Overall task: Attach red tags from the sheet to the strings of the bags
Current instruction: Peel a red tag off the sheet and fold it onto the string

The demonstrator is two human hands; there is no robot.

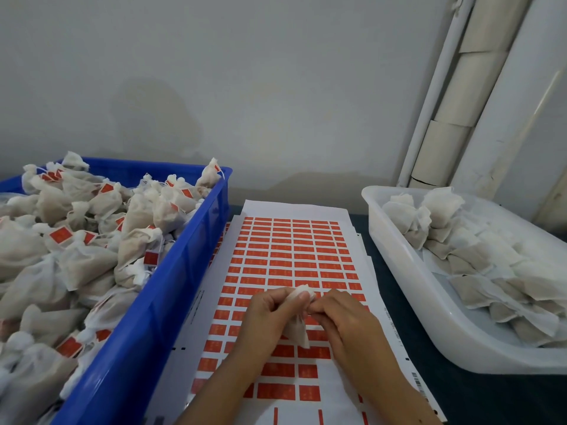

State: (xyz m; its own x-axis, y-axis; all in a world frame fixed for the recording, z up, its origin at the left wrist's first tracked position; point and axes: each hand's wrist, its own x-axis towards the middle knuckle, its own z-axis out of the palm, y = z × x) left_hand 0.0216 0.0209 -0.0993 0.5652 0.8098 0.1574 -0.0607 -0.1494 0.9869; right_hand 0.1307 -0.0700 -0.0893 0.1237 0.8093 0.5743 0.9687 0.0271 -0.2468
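Note:
A white sheet point(291, 259) printed with rows of red tags lies flat in the middle of the table. Over its near half my left hand point(270, 317) grips a small white bag point(296, 328) by its gathered top, the body hanging down between my hands. My right hand point(343, 320) pinches at the bag's neck with its fingertips; the string and any tag there are hidden by my fingers.
A blue crate point(171, 289) on the left is heaped with bags that carry red tags. A white tub point(408, 271) on the right holds bags without tags. A grey wall stands behind, and pale rolls point(454, 111) lean in the far right corner.

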